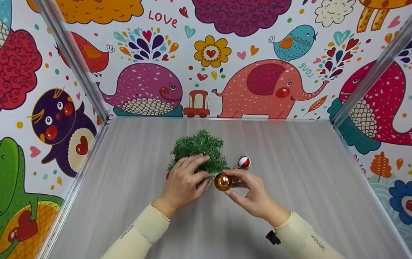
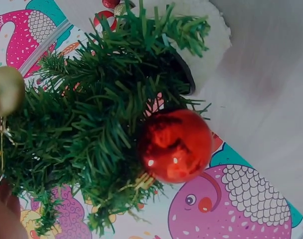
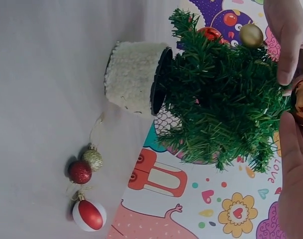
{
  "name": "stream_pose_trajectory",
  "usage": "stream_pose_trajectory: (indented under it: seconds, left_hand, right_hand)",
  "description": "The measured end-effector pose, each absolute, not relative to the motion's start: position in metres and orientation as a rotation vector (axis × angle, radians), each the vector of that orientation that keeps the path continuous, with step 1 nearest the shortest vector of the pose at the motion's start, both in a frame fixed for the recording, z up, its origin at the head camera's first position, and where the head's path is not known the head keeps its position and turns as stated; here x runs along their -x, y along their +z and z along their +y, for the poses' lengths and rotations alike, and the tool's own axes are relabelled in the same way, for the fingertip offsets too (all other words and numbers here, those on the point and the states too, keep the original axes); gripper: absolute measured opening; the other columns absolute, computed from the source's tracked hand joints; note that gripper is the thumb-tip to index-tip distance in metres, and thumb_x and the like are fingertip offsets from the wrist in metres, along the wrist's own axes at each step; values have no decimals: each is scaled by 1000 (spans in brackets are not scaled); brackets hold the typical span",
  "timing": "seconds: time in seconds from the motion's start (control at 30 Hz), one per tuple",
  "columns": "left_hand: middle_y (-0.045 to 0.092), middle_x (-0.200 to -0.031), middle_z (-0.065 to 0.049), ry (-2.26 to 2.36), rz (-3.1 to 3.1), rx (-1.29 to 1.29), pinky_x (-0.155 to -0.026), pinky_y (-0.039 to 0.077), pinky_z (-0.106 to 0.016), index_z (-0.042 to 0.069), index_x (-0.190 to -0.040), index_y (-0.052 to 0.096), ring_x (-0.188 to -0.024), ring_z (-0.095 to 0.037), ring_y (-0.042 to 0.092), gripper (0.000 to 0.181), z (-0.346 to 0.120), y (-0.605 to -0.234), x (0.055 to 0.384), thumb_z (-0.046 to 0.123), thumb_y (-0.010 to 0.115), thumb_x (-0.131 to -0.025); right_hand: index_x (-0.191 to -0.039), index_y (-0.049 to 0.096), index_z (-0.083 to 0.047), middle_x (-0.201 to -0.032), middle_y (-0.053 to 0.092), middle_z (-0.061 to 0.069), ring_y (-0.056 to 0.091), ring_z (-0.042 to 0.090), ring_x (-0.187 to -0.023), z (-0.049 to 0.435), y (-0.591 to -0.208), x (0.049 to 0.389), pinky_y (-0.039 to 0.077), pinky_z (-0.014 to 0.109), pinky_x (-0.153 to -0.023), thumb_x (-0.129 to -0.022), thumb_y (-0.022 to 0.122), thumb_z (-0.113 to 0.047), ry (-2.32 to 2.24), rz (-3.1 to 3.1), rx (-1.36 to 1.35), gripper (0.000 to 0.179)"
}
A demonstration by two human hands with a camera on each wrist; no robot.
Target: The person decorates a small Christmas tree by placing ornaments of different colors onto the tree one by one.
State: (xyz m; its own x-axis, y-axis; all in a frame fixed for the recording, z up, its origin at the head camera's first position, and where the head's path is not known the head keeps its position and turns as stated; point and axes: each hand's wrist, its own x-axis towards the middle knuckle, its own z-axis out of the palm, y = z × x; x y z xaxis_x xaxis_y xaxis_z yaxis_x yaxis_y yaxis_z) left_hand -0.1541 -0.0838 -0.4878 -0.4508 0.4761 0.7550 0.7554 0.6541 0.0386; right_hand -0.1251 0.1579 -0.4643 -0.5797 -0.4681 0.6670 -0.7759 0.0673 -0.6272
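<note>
A small green Christmas tree (image 1: 200, 144) stands upright in a fluffy white pot (image 3: 134, 77). My left hand (image 1: 186, 183) lies at its near side, thumb and forefinger pinching a branch tip, partly hidden by the foliage. Just right of it, my right hand (image 1: 254, 196) pinches a shiny copper bauble (image 1: 223, 182) between thumb and fingers. The bauble's top faces the left fingertips; whether its loop touches the branch is unclear. A shiny red bauble (image 2: 176, 147) and a gold bauble (image 2: 6, 92) hang on the tree.
On the grey table to the tree's right lie a red-and-white bauble (image 1: 244, 162), a red glitter bauble (image 3: 80, 172) and a gold glitter bauble (image 3: 92, 159). Walls printed with cartoon animals and metal frame posts (image 1: 80, 68) surround the table.
</note>
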Motion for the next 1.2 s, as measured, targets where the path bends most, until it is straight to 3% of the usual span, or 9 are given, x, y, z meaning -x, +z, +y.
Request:
stream_pose_trajectory:
  seconds: [0.2,0.57,0.93,1.2]
  left_hand:
    - [64,-127,-7,-530,-2085,952,-98,44,-44,14,-83,76,-122,-26,57,6,-85,-486,152,17,78,-77]
    - [67,-118,-5,-568,-2090,938,-98,43,-43,15,-80,73,-116,-24,59,3,-82,-479,148,17,74,-78]
    - [67,-115,-2,-531,-2153,932,-101,42,-41,16,-81,75,-116,-21,58,5,-77,-478,150,19,72,-84]
    - [68,-113,-3,-546,-2149,914,-100,43,-42,15,-79,75,-113,-23,60,4,-77,-477,151,18,74,-82]
  right_hand:
    - [-124,56,13,-113,64,22,67,33,-96,161,-473,124,59,45,-69,-74,74,20,1560,-2057,-1191,54]
    - [-125,53,11,-113,65,18,66,28,-102,158,-492,114,58,45,-74,-82,72,13,1692,-2189,-1058,46]
    - [-127,53,9,-124,62,19,63,39,-107,156,-507,120,56,51,-77,-86,68,13,1650,-2282,-1017,44]
    - [-113,68,-15,-107,64,-2,62,14,-97,146,-512,140,56,34,-71,-86,76,-6,1253,-2206,-1006,29]
